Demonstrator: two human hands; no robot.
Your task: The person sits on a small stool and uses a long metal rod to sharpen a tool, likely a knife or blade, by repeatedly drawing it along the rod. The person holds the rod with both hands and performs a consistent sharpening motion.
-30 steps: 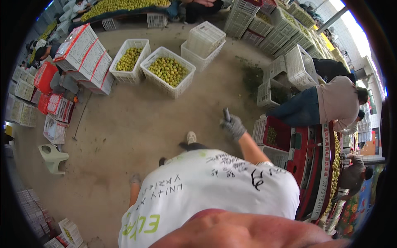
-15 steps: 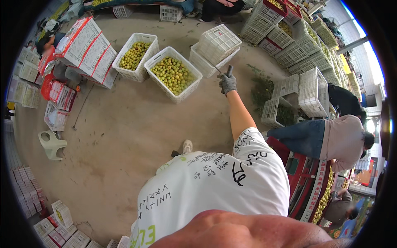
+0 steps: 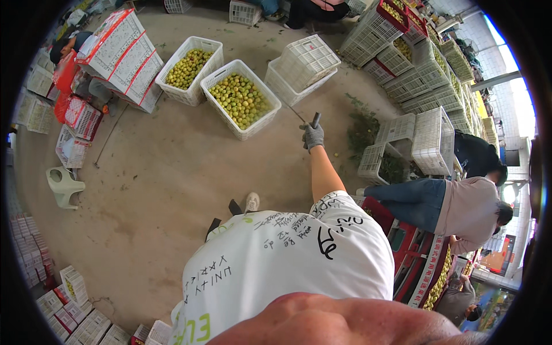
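My right hand (image 3: 313, 137), in a grey glove, is closed around the dark handle of a thin metal rod (image 3: 295, 113), seemingly a pull hook. The rod slants away to the left, toward the gap between two crates; whether its far end touches either cannot be told. Left of it stands a white plastic crate (image 3: 244, 133) full of yellow-green round fruit (image 3: 240, 100). Beyond the rod, an empty-looking white crate (image 3: 310, 60) sits tilted in another white crate (image 3: 305, 92). My left hand is out of view.
A second fruit crate (image 3: 190, 98) adjoins the first. Stacked cartons (image 3: 123, 60) and a pale plastic stool (image 3: 64, 187) stand left. At right are high crate stacks (image 3: 422, 75), leafy debris (image 3: 363, 126), and a person in pink (image 3: 468, 204) bending at a red sorting machine (image 3: 402, 247).
My right hand has drawn back a little toward me with the rod. Its far end has moved from in front of the stacked empty crates to the gap beside the fruit crate.
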